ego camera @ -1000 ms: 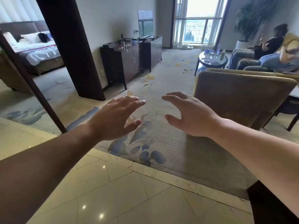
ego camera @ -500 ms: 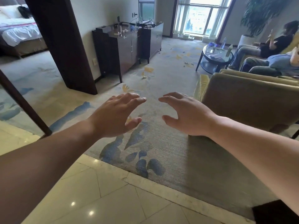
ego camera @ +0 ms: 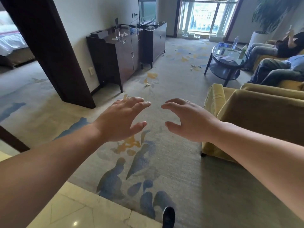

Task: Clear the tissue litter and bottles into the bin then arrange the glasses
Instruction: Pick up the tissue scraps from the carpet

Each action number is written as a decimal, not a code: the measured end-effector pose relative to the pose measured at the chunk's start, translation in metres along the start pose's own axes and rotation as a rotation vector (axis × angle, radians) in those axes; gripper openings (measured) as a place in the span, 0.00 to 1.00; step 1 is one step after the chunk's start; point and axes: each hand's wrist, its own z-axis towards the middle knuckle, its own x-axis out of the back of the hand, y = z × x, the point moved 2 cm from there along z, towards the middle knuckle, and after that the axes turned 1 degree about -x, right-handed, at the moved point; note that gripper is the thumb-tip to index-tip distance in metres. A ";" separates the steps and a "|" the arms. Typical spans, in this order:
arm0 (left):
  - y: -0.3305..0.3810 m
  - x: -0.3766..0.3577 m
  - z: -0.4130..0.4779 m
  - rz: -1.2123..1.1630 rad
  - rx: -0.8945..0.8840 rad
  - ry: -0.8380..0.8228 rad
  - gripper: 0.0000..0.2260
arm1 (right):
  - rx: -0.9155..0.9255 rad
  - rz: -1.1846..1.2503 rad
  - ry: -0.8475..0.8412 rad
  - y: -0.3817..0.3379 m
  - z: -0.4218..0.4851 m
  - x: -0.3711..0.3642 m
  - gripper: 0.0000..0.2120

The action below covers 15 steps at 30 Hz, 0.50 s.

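My left hand [ego camera: 120, 120] and my right hand [ego camera: 189, 120] are stretched out in front of me over the carpet, palms down, fingers spread and empty. Crumpled white tissue [ego camera: 147, 84] lies on the carpet ahead, and more tissue bits [ego camera: 195, 66] lie beside the round glass table [ego camera: 215, 54]. On that table stand a clear bottle [ego camera: 235, 41] and a greenish bottle [ego camera: 243, 51]. A tall drinking glass [ego camera: 117, 33] stands on the dark sideboard [ego camera: 113, 53], with tissue scraps [ego camera: 123, 34] beside it.
A yellow armchair [ego camera: 256, 116] stands close on the right. Two seated people [ego camera: 276, 63] occupy the sofa at far right. A dark pillar [ego camera: 47, 51] stands at left, a bed beyond it. My shoe [ego camera: 168, 217] is at the carpet's near edge.
I have walked forward onto the carpet; the sideboard, table and armchair are nearer. Both hands stay held out, empty.
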 end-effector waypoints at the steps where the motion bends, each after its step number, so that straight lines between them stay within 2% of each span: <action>1: -0.010 -0.005 0.022 0.004 0.001 -0.004 0.29 | 0.006 0.006 0.007 0.017 0.018 0.000 0.27; 8: -0.071 -0.027 0.166 -0.003 0.040 -0.004 0.28 | 0.020 0.022 0.016 0.132 0.142 0.018 0.26; 15: -0.157 -0.068 0.271 -0.032 0.096 -0.022 0.28 | 0.044 0.055 -0.021 0.211 0.268 0.002 0.26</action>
